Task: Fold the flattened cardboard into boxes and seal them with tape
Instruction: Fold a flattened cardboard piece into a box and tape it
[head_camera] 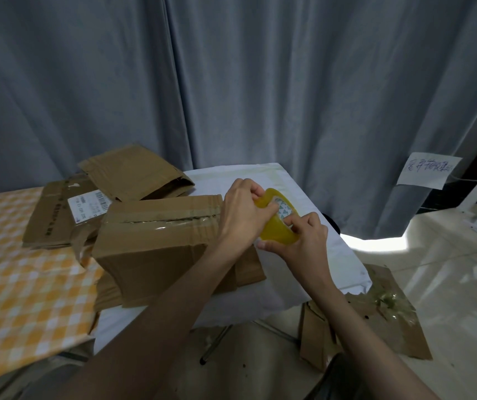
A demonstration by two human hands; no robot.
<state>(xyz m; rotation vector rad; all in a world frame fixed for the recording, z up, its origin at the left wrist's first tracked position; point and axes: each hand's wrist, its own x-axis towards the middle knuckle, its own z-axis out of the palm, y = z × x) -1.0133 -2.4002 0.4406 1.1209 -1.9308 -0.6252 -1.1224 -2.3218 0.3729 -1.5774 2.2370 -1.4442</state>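
A folded cardboard box (pixel 156 241) stands on the white table (pixel 338 255), with shiny tape along its top seam. Just right of the box, both hands hold a yellow tape roll (pixel 277 226) above the table. My left hand (pixel 243 215) grips the roll's upper left side, fingers curled over its rim. My right hand (pixel 303 241) grips the roll from the lower right, thumb under it and fingertips at its face. Flattened cardboard (pixel 58 215) with a white label lies behind the box, and another flattened piece (pixel 136 174) lies on top of it.
A yellow checked cloth (pixel 24 284) covers the surface at left. More flattened cardboard (pixel 381 316) lies on the pale floor at right, below the table's edge. A grey curtain (pixel 231 82) hangs behind, with a handwritten paper note (pixel 427 170) at right.
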